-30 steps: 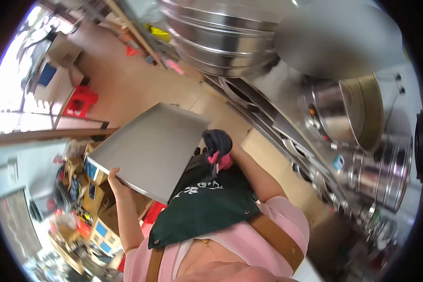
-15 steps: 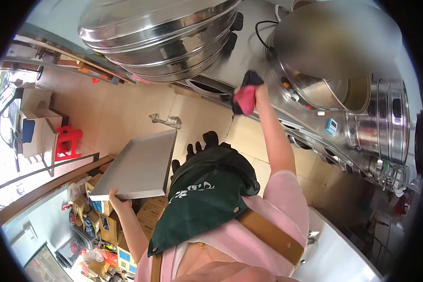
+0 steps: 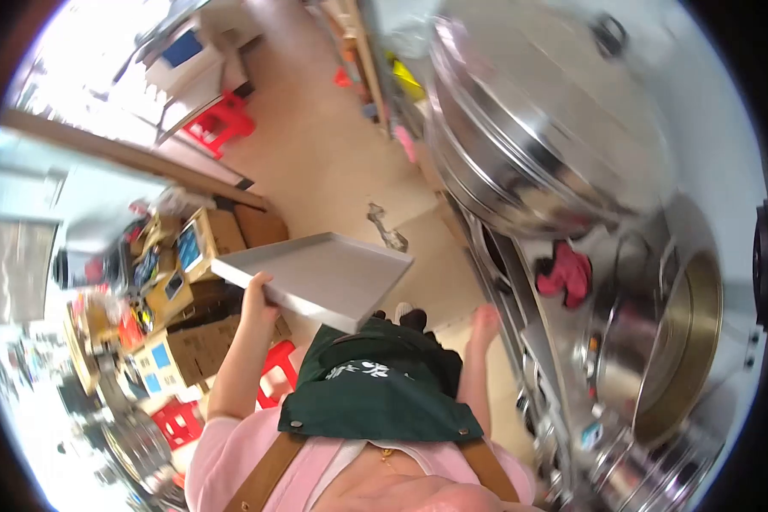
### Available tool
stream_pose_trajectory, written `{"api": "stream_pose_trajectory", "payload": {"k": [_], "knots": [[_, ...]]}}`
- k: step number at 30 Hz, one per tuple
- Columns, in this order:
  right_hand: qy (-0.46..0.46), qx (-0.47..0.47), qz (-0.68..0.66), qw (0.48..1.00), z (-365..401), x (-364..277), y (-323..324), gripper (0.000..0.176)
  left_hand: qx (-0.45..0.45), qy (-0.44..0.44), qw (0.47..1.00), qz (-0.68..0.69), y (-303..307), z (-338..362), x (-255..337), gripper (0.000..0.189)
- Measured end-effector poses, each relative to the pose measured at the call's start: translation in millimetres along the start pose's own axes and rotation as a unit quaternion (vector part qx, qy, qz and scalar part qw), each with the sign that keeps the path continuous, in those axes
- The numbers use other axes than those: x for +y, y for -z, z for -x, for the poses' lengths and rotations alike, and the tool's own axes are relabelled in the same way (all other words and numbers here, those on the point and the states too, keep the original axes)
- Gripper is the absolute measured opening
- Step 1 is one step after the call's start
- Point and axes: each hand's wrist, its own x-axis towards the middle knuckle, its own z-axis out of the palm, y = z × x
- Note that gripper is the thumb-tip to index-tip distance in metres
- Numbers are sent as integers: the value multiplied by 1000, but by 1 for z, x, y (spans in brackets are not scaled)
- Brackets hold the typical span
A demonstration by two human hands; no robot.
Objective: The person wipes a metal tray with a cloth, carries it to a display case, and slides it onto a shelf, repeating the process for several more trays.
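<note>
My left hand is closed on the near side wall of a shallow, rectangular metal tray, holding it up in front of me at waist height. The inside of the tray shows bare metal. Beside the steel counter, my right hand hangs low, smeared by motion, so its fingers do not show clearly. A crumpled pink-and-black cloth item lies on the counter, apart from that hand. Behind the cloth stands a large stacked steel steamer with a domed lid.
An open round steel pot stands on the counter at right, with more steel steamers nearer me. Cardboard boxes and clutter line the left side. Red stools stand at the far left and behind the tray arm. A tiled floor runs forward.
My view has swung left. The pink-and-black cloth has left my right hand and lies on the counter; that hand has dropped toward my side. My left hand still holds the tray.
</note>
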Motion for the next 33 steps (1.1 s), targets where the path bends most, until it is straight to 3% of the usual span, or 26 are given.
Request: {"api": "stream_pose_trajectory", "payload": {"k": [1, 2, 3, 5, 8, 9, 12, 14, 17, 20, 23, 25, 26, 28, 29, 30, 32, 33], "knots": [[-126, -153, -137, 970, 30, -36, -29, 18, 12, -6, 1000, 8, 3, -17, -2, 35], [-204, -261, -86, 940, 53, -87, -58, 25, 14, -20, 1000, 19, -13, -10, 2, 32], [-273, -349, -77, 893, 59, -84, -89, 37, 23, -25, 999, 16, -20, -15, 3, 31], [-349, -457, -86, 814, 77, -142, -135, 55, 21, -33, 999, 25, -26, -40, 8, 30], [-432, -510, -212, 713, 72, -199, -208, 60, 26, -46, 998, 29, -50, -55, 33, 32], [-430, -485, -233, 725, 68, -220, -233, 57, 26, -50, 998, 29, -58, -64, 44, 32], [-435, -540, -181, 698, 22, -208, -325, 49, -2, -92, 995, 39, -78, -101, 79, 32], [-414, -532, -82, 735, 3, -232, -381, 46, 4, -140, 990, 30, -88, -139, 102, 33], [-526, -510, -48, 679, -21, -261, -460, 47, -32, -226, 973, 16, -112, -155, 159, 45], [-525, -562, -28, 638, -34, -290, -535, 48, -56, -293, 955, -8, -136, -164, 220, 50], [-483, -576, -34, 658, -41, -299, -606, 47, -83, -375, 922, -47, -154, -187, 270, 52], [-290, -581, 72, 757, -56, -299, -655, 43, -80, -413, 900, -112, -164, -202, 308, 55], [-184, -572, 123, 790, -65, -308, -679, 41, -119, -360, 920, -96, -169, -203, 332, 55], [-103, -586, 139, 792, -95, -333, -725, 33, -195, -243, 948, -60, -172, -211, 375, 55], [-74, -602, 136, 783, -111, -349, -747, 30, -290, -306, 906, -27, -172, -243, 388, 56], [-60, -607, 135, 781, -127, -366, -767, 28, -353, -221, 909, 21, -166, -269, 398, 53], [-13, -624, 162, 764, -167, -389, -822, 33, -276, -195, 941, -30, -155, -335, 426, 45], [2, -631, 158, 759, -185, -400, -851, 31, -186, -202, 950, 149, -165, -365, 436, 30]]}}
